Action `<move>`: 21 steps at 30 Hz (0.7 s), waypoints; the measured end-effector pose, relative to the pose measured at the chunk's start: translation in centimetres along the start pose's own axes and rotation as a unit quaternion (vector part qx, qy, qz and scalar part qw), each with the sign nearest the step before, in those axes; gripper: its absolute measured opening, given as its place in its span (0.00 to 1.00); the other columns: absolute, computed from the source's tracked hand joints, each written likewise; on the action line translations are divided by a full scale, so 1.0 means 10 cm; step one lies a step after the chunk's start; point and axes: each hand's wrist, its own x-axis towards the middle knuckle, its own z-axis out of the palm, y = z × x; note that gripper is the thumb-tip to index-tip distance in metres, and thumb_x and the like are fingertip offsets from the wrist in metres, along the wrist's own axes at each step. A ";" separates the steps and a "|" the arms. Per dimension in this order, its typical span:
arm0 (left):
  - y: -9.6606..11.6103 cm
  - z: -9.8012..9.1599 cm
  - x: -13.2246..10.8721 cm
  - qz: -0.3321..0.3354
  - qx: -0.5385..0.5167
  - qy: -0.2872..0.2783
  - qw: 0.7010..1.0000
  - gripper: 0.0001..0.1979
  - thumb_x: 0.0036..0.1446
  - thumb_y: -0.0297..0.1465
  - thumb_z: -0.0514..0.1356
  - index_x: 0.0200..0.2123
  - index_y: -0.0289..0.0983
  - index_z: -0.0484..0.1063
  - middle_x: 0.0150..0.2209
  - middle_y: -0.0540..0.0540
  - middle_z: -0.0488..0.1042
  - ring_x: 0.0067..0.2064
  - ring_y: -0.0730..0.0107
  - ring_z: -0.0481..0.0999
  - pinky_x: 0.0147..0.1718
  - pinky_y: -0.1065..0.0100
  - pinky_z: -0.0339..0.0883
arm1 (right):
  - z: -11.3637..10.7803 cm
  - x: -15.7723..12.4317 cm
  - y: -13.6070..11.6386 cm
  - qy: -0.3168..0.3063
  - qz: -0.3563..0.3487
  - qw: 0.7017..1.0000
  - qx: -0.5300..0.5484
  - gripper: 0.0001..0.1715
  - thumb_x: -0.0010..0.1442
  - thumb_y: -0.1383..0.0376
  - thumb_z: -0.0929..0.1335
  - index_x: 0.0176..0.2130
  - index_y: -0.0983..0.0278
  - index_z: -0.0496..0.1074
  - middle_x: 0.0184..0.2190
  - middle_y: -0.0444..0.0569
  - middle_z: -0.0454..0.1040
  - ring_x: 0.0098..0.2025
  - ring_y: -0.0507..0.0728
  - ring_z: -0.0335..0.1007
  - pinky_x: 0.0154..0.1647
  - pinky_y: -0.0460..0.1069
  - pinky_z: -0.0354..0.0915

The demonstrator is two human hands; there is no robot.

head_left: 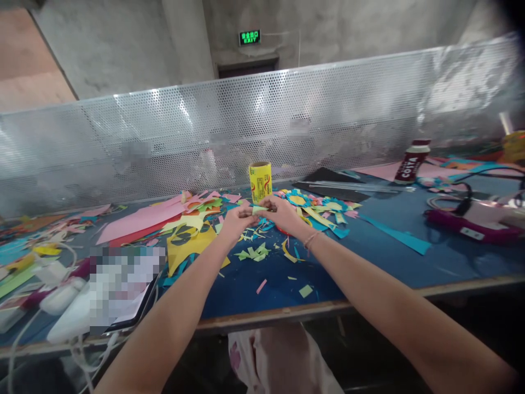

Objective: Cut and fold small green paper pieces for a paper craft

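My left hand (239, 219) and my right hand (284, 212) meet over the middle of the table. Between their fingertips they pinch a small light-green piece of paper (258, 209). Just behind them a yellow cardboard tube (260, 180) with printing stands upright. Below the hands lies a small pile of light-green paper pieces (254, 252) on the blue tabletop. To the right of my right hand are blue-and-yellow paper flowers (298, 199). Left of my left hand is a cut yellow paper sheet (189, 244).
A dark red bottle (410, 162) stands at the back right, near a purple power strip (471, 225). A tablet (139, 293) and white cables lie front left. Pink paper (143, 220) and scraps are spread about. A perforated metal panel (172, 142) runs along the back.
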 end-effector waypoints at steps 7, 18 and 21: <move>0.00 -0.01 0.02 0.013 0.045 0.024 0.999 0.07 0.40 0.26 0.64 0.28 0.33 0.71 0.23 0.49 0.73 0.26 0.76 0.72 0.34 0.67 0.68 | 0.01 0.00 -0.02 -0.022 0.003 1.000 0.001 0.11 0.49 0.66 0.68 0.36 0.66 0.71 0.32 0.50 0.75 0.32 0.54 0.71 0.36 0.50 0.68; 0.04 -0.02 -0.01 0.042 0.126 0.070 0.989 0.07 0.42 0.30 0.63 0.27 0.34 0.71 0.23 0.49 0.72 0.25 0.73 0.72 0.30 0.68 0.67 | 0.02 0.01 0.07 -0.032 0.002 0.999 0.012 0.14 0.50 0.65 0.69 0.39 0.66 0.71 0.32 0.50 0.76 0.34 0.54 0.72 0.36 0.50 0.69; 0.04 -0.01 0.00 0.040 0.135 0.075 0.987 0.06 0.42 0.30 0.63 0.26 0.34 0.70 0.22 0.49 0.72 0.24 0.73 0.72 0.30 0.68 0.67 | 0.01 0.01 0.06 -0.033 0.018 0.999 0.018 0.13 0.49 0.67 0.69 0.38 0.66 0.71 0.30 0.50 0.76 0.32 0.54 0.73 0.35 0.49 0.69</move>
